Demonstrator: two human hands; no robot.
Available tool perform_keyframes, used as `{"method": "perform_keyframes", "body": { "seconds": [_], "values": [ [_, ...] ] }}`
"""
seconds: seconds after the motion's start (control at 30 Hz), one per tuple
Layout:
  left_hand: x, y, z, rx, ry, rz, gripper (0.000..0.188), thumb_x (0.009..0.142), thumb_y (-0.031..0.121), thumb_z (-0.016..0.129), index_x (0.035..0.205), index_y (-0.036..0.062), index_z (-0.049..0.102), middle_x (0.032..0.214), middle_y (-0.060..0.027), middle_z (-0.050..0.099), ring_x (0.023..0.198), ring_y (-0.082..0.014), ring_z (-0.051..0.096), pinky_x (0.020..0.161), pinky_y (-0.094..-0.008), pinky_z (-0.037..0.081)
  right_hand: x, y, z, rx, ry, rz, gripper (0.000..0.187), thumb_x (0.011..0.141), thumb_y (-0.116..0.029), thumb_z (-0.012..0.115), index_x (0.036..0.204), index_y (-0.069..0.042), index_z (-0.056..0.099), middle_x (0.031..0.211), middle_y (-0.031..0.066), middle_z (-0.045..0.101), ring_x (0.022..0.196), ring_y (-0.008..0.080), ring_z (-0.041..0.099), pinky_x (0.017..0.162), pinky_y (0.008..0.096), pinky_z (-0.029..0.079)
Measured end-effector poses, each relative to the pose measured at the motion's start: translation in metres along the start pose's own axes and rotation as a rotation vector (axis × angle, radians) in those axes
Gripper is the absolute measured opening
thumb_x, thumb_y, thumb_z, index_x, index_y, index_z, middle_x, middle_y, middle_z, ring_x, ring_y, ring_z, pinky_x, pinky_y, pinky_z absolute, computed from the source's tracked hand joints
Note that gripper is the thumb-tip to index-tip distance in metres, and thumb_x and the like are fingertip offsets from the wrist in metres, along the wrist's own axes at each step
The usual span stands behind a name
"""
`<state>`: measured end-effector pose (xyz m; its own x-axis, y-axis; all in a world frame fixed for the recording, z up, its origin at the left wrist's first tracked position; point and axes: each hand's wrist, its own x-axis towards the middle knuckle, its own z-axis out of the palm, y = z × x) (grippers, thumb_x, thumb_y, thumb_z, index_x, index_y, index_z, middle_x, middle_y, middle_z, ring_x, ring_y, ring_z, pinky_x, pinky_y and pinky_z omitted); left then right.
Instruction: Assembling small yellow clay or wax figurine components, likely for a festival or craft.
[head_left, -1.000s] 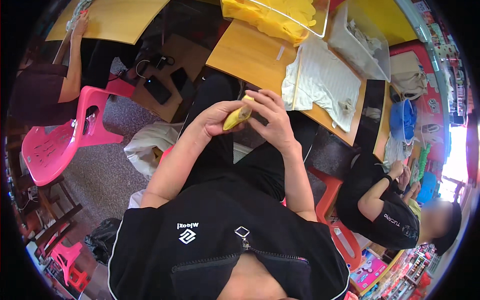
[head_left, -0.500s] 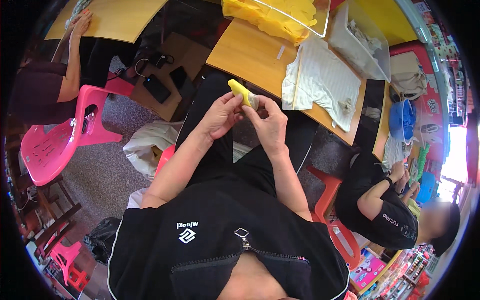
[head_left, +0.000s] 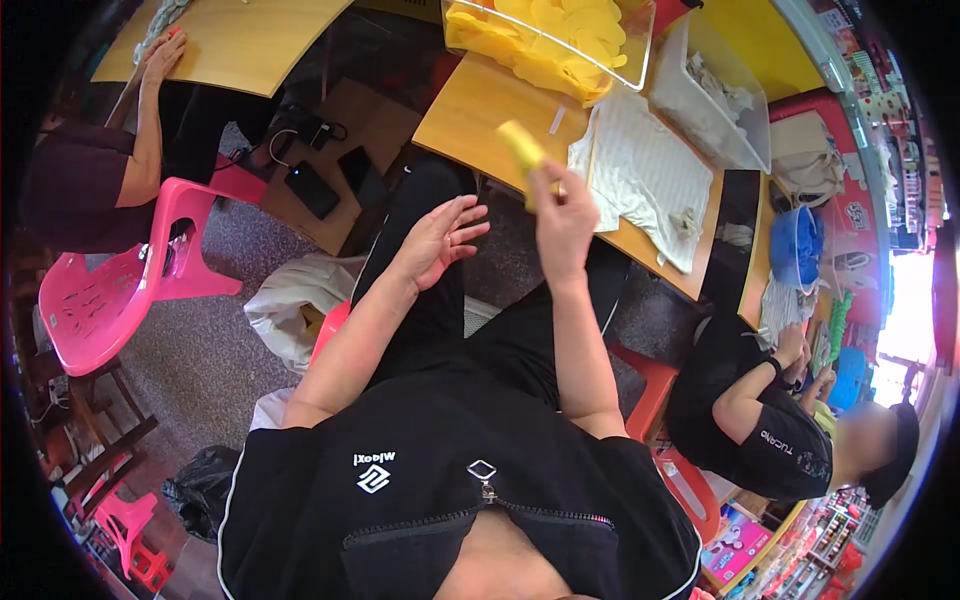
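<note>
My right hand [head_left: 566,218] is raised near the front edge of the wooden table [head_left: 468,115]. It grips a small yellow piece [head_left: 521,146], soft-looking and folded or rolled, whose outline is smeared by motion. Part of that piece is covered by my fingers. Over my lap, apart from it, my left hand [head_left: 436,243] is open and holds nothing, its fingers spread. A wire-edged basket [head_left: 560,32] at the far side of the table is heaped with flat yellow pieces [head_left: 545,18]. A white ribbed cloth [head_left: 640,180] lies just right of my right hand.
Behind the cloth stands a clear plastic bin [head_left: 700,135] with white scraps. A person in black [head_left: 745,400] sits at the right, another [head_left: 85,185] at the left by a pink chair [head_left: 105,290]. Phones [head_left: 313,190] lie on a cardboard box beyond my left knee.
My left hand has let go of the yellow piece and opened. The right hand has carried the piece up and rightward, toward the table.
</note>
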<state>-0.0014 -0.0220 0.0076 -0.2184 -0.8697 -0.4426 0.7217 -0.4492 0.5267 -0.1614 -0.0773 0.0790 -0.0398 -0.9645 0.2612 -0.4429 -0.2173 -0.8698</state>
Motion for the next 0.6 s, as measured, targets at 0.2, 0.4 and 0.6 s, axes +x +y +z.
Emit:
{"method": "perform_keyframes", "body": {
  "seconds": [0.2, 0.4, 0.6],
  "values": [
    [0.003, -0.016, -0.010, 0.194, -0.132, -0.169, 0.036, 0.098, 0.032, 0.042, 0.118, 0.0046, 0.053, 0.117, -0.0097, 0.060, 0.105, -0.0185, 0.059, 0.076, -0.0281, 0.051, 0.053, 0.055, 0.016, -0.414, -0.091, -0.330, 0.017, 0.082, -0.009, 0.064, 0.098, -0.002, 0.064, 0.092, 0.0205, 0.060, 0.084, 0.0352, 0.059, 0.075, 0.0373, 0.048],
    [-0.009, -0.018, -0.021, 0.175, -0.144, -0.170, 0.033, 0.097, 0.030, 0.045, 0.114, 0.0041, 0.056, 0.115, -0.0092, 0.060, 0.103, -0.0185, 0.060, 0.079, -0.0292, 0.051, 0.066, 0.025, 0.020, -0.077, 0.246, -0.221, 0.017, 0.083, -0.010, 0.063, 0.097, 0.000, 0.063, 0.087, 0.0196, 0.061, 0.084, 0.0358, 0.060, 0.075, 0.0399, 0.048],
    [-0.004, -0.018, -0.029, 0.138, -0.183, -0.194, 0.032, 0.097, 0.029, 0.046, 0.115, 0.0045, 0.057, 0.114, -0.0080, 0.061, 0.102, -0.0179, 0.060, 0.083, -0.0312, 0.050, 0.061, 0.015, 0.021, -0.234, 0.098, -0.240, 0.018, 0.088, -0.009, 0.057, 0.103, 0.001, 0.061, 0.093, 0.0199, 0.062, 0.086, 0.0351, 0.060, 0.074, 0.0398, 0.049]
  ]
}}
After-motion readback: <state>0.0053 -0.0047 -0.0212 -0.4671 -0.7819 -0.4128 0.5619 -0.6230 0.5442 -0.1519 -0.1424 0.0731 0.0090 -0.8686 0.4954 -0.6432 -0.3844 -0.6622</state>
